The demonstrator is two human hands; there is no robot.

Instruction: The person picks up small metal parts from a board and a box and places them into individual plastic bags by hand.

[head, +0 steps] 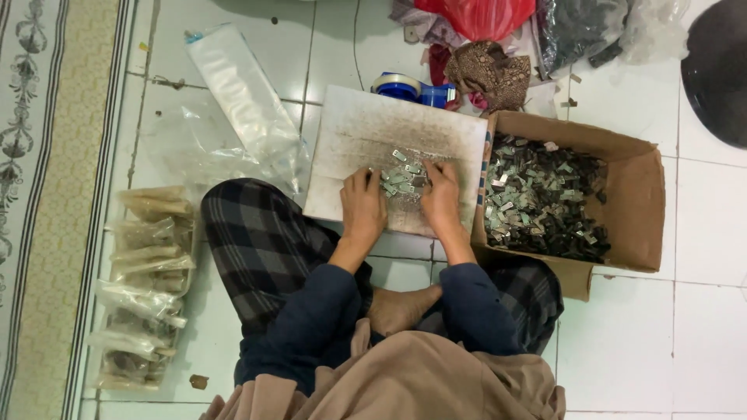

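A white worn board [373, 128] lies on the tiled floor in front of my crossed legs. A small heap of flat metal clips [403, 177] sits on its near half. My left hand [362, 206] rests palm down at the heap's left side, fingers spread over the pieces. On the right edge of the heap lies my right hand [441, 198], fingertips touching the clips. Neither hand grips anything that I can see. An open cardboard box [640, 194] right of the board is filled with many more clips [545, 202], silver and dark.
Filled clear plastic bags [148, 280] are stacked at the left beside a patterned rug [47, 194]. Empty clear bags [241, 93] lie at the upper left. A blue tape dispenser [411, 88], a brown cloth [489, 71] and a red bag [482, 15] sit behind the board.
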